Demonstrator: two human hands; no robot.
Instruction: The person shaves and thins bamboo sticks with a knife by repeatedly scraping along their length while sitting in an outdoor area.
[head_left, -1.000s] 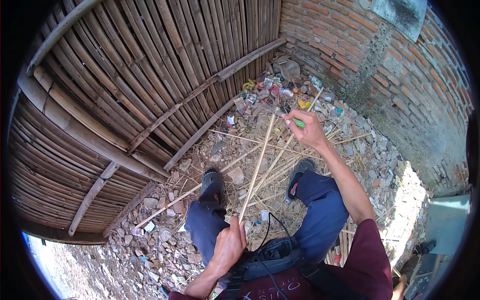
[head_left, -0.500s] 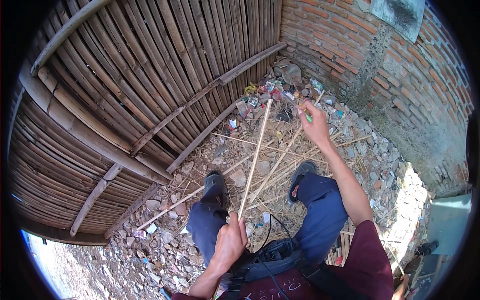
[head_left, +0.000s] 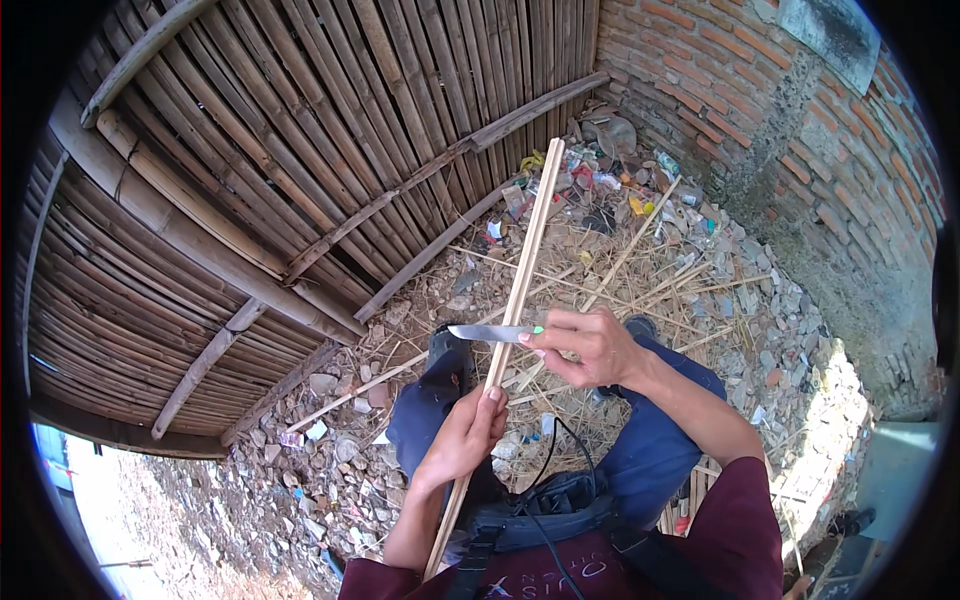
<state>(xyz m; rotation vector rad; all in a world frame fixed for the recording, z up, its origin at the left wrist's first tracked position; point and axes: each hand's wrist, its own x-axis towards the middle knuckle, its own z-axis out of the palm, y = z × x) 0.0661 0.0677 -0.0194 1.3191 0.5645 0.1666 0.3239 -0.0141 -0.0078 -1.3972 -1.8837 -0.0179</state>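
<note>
My left hand (head_left: 467,432) is closed around a long, pale strip of split bamboo (head_left: 531,240). The strip slants from beside my left forearm up toward the far rubbish, and a lengthwise line runs along its upper part. In my right hand (head_left: 588,347) is a knife (head_left: 492,333) with a bright green part at its handle. Its silvery blade crosses the strip a little above my left hand and points left. Most of the handle is hidden by my right fingers.
A bamboo slat wall (head_left: 330,130) rises on the left, and a brick wall (head_left: 850,190) curves along the right. Loose bamboo strips (head_left: 640,235), stones and shavings litter the ground between my shoes. Rubbish (head_left: 585,185) is heaped in the far corner. A black cable (head_left: 575,440) hangs at my waist.
My right hand has come back from the far end toward me, bringing the knife blade across the bamboo strip. The strip has risen closer, and its lower end now shows below my left hand.
</note>
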